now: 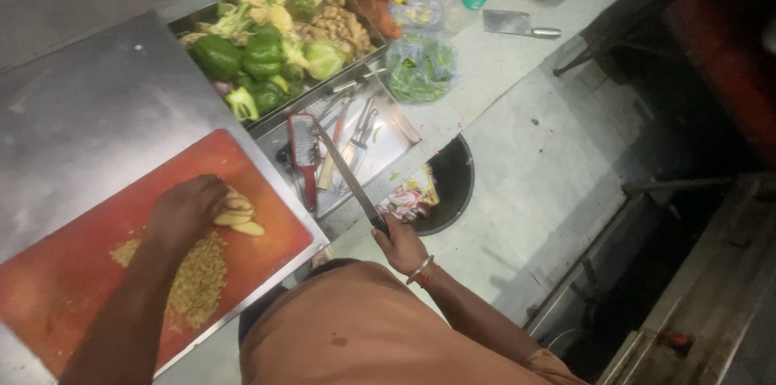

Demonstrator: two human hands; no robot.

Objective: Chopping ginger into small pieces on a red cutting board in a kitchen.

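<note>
Pinning the pale ginger slices [237,215] on the red board [81,264] under my curled left hand [187,209], I keep my right hand [402,246] clamped on the knife [349,176], lifted off to the right, fingertips tucked.

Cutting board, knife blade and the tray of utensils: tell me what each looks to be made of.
Cutting board: probably plastic, an even red-orange with a matt, smeared face. Knife in the right hand: the blade looks like steel, grey with a dull sheen; its handle is hidden in the grip. Utensil tray: likely stainless steel, pale grey with a soft reflective shine and thin pressed rims.
</note>
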